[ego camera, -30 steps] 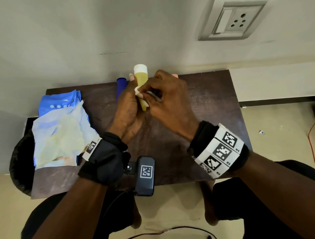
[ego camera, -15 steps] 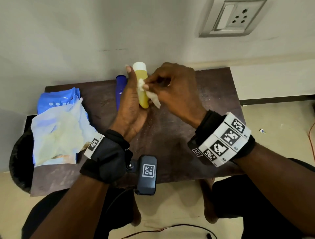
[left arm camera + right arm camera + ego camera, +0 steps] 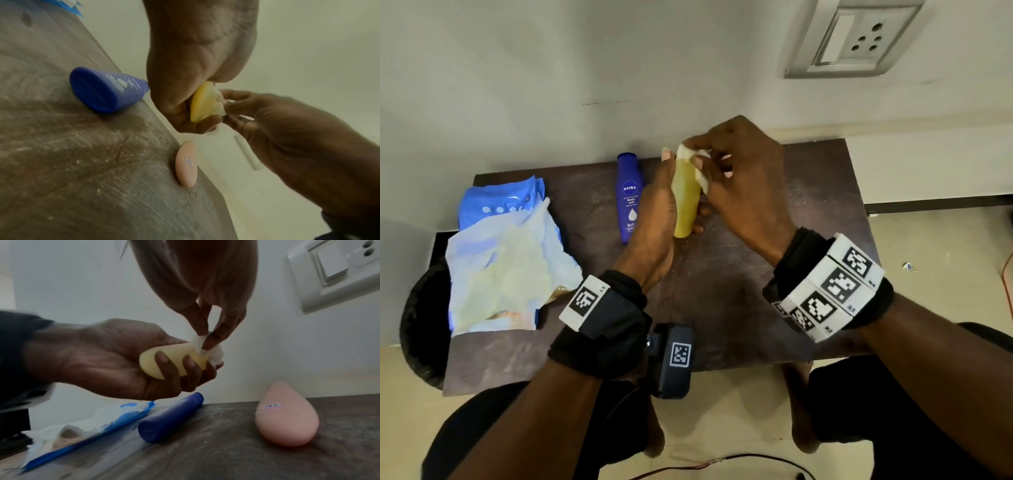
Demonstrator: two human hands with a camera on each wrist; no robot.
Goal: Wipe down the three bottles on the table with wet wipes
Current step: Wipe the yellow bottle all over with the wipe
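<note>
Head view | pink bottle [image 3: 286, 417] hidden | left hand [image 3: 654, 219] grips yellow bottle [image 3: 685, 202] | right fingers [image 3: 216, 337] pinch wipe [image 3: 216, 356]

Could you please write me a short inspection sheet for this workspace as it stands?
Surface: dark table, scuffed, pale streaks.
Job's things: yellow bottle held off the table; blue bottle and pink bottle lying down; wipe at the yellow bottle's cap end.
Clutter: blue wipes pack, crumpled sheet.
Hands: left hand grips the yellow bottle; right hand pinches the wipe.
Cables: red cable on floor.
Surroundings: wall socket.
</note>
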